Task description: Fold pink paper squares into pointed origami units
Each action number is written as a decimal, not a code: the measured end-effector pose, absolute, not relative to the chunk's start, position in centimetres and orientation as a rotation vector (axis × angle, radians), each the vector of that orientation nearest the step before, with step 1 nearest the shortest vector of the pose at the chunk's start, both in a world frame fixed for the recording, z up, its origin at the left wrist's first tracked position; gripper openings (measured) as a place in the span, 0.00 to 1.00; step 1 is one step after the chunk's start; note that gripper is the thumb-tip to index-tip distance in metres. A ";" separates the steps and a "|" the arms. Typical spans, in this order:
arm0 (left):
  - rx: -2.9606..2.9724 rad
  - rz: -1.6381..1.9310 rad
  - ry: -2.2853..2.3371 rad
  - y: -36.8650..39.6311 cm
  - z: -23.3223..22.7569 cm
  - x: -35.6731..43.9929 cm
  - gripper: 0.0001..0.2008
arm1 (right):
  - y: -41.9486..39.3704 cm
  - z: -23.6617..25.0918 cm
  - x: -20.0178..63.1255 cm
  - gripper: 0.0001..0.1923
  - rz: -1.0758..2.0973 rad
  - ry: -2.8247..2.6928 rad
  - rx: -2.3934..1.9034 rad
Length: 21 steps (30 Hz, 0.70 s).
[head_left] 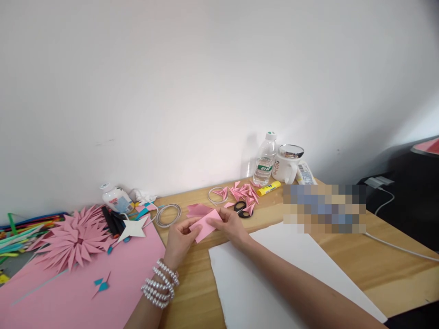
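Observation:
My left hand (pixel 179 241) and my right hand (pixel 230 227) both pinch a small folded pink paper (pixel 205 225) just above the wooden table (pixel 192 283). The left hand grips its near left end, and the right hand holds its far right edge. A beaded bracelet wraps my left wrist. Another pink paper piece (pixel 198 209) lies just behind the held one. Several folded pink paper points (pixel 244 191) and black-handled scissors (pixel 242 209) sit beyond my right hand.
A big pink sheet (pixel 78 292) with a spiky pink paper flower (pixel 73 238) lies left. A white sheet (pixel 274 274) lies under my right forearm. A water bottle (pixel 265 160), mug (pixel 287 163), yellow glue stick (pixel 269 188) and coiled cable (pixel 168 214) stand near the wall.

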<state>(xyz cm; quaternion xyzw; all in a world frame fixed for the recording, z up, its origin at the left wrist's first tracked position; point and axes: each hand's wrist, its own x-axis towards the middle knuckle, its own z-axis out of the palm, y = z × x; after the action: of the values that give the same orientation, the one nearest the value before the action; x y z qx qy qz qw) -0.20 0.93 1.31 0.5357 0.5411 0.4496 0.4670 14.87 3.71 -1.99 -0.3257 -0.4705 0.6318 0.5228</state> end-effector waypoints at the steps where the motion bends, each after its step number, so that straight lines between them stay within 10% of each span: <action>1: 1.331 1.099 1.312 0.9 1.4 -0.2 0.14 | 3.7 -1.9 14.9 0.12 1.517 -1.131 -0.787; 21: 1.316 1.066 1.312 0.8 1.2 0.1 0.19 | 3.6 -2.1 14.9 0.13 1.484 -1.103 -0.832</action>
<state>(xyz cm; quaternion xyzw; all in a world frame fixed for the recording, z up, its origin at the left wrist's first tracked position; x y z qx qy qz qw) 0.11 0.81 1.16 0.5390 0.5377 0.4369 0.4790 14.94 3.62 -2.07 -0.3483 -0.4619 0.6212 0.5286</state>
